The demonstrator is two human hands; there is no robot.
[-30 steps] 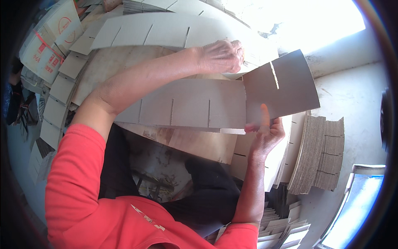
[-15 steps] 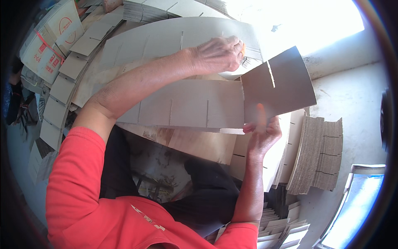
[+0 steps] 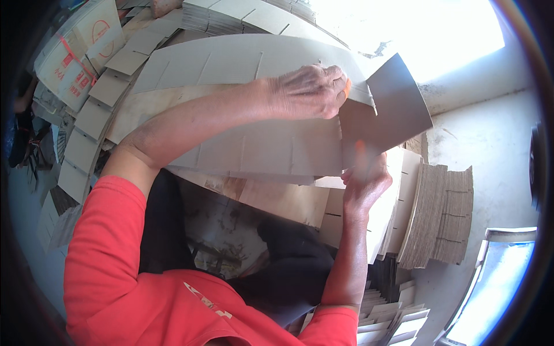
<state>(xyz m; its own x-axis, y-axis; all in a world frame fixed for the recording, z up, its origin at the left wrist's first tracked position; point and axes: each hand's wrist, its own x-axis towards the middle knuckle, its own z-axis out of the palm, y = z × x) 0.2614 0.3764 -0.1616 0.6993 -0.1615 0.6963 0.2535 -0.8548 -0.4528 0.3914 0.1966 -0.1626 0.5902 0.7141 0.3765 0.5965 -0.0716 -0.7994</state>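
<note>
Two long grey slotted cardboard strips lie before me, one beyond the other. My left hand is closed near the right end of the far strip, with orange on a fingertip; its grip is partly hidden. My right hand pinches the lower edge of the near strip, beside the fold where its end panel stands up, tilted. An orange-covered finger lies against that panel. The panel's slot meets the far strip's end; how deep they sit in each other I cannot tell.
A wooden board lies under the strips. Stacked slotted cardboard stands at the right, with more stacks at the back. Overlapping pieces run down the left, near a white carton. Loose pieces lie at lower right.
The upright end panel has shifted left and its slot has come to the far strip's end. My left hand has moved slightly nearer and to the right. My right hand has hardly moved.
</note>
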